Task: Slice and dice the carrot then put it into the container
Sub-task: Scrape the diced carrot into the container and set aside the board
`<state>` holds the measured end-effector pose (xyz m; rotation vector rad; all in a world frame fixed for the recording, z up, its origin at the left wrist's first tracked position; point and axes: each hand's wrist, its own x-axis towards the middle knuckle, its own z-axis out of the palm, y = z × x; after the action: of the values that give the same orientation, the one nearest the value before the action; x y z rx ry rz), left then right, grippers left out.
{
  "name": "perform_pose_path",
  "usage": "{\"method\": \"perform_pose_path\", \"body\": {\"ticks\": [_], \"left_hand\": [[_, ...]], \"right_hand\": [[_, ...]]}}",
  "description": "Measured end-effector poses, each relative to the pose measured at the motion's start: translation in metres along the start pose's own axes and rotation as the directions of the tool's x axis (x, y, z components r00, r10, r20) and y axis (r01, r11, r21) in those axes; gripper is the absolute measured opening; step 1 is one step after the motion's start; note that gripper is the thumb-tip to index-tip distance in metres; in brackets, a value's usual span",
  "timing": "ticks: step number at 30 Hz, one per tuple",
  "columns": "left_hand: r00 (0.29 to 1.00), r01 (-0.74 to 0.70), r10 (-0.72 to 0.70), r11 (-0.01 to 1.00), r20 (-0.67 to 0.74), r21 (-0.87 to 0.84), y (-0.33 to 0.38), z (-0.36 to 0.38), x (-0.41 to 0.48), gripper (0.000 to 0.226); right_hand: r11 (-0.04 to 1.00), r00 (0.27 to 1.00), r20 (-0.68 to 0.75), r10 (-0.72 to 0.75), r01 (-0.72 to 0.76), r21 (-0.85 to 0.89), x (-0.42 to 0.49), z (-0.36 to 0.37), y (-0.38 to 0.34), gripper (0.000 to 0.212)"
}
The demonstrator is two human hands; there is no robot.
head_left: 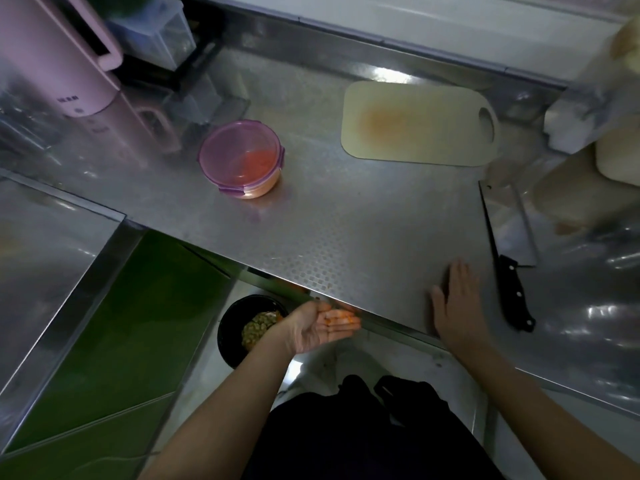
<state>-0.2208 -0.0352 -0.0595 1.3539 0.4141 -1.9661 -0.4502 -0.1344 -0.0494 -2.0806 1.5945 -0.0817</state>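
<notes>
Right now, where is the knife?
In the head view the knife lies flat on the steel counter at the right, just right of the right hand on that counter. Its blade points toward the cutting board beyond.

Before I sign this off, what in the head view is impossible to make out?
Head view, container: the tinted purple lid veils the orange contents; amount and cut unclear.
Left hand: orange bits on the fingers, too small and blurred to count.
Black bin: partly hidden by the counter edge and the left hand.
Right hand: anything beneath the flat palm is covered.
</notes>
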Motion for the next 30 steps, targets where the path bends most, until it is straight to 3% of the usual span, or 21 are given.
{"method": "perform_pose_path", "body": {"ticks": [2,5,9,11,16,21,30], "left_hand": [[1.0,0.005,-0.005,1.0,0.003,-0.008,-0.001,0.001,0.002,0.047],[1.0,-0.022,0.022,1.0,0.014,-0.011,-0.001,0.003,0.003,0.05],[0.997,-0.071,0.071,0.997,0.01,0.026,-0.003,0.001,0.003,0.057],[0.995,-0.094,0.095,0.994,-0.02,0.055,-0.002,0.002,0.0,0.045],[0.999,-0.042,0.043,0.999,0.029,-0.01,0.003,-0.003,-0.004,0.052],[1.0,-0.029,0.03,0.997,0.0,-0.067,0.016,-0.018,-0.011,0.042],[1.0,-0.011,0.013,0.999,0.028,-0.051,0.024,-0.025,-0.013,0.041]], "right_hand": [[0.999,1.0,0.008,-0.016,0.016,-0.045,-0.004,0.008,-0.006,0.085],[0.958,0.956,0.112,-0.272,0.28,-0.06,-0.015,0.029,-0.038,0.083],[0.805,0.754,0.301,-0.584,0.586,0.093,-0.035,0.046,-0.076,0.074],[0.764,0.683,0.352,-0.64,0.614,0.199,-0.037,0.043,-0.089,0.066],[0.815,0.796,0.182,-0.577,0.55,0.183,0.008,0.013,-0.101,0.055],[0.89,0.878,0.145,-0.456,0.455,0.039,0.089,0.0,-0.098,0.055],[0.886,0.883,0.244,-0.401,0.441,-0.14,0.148,0.009,-0.113,0.059]]}}
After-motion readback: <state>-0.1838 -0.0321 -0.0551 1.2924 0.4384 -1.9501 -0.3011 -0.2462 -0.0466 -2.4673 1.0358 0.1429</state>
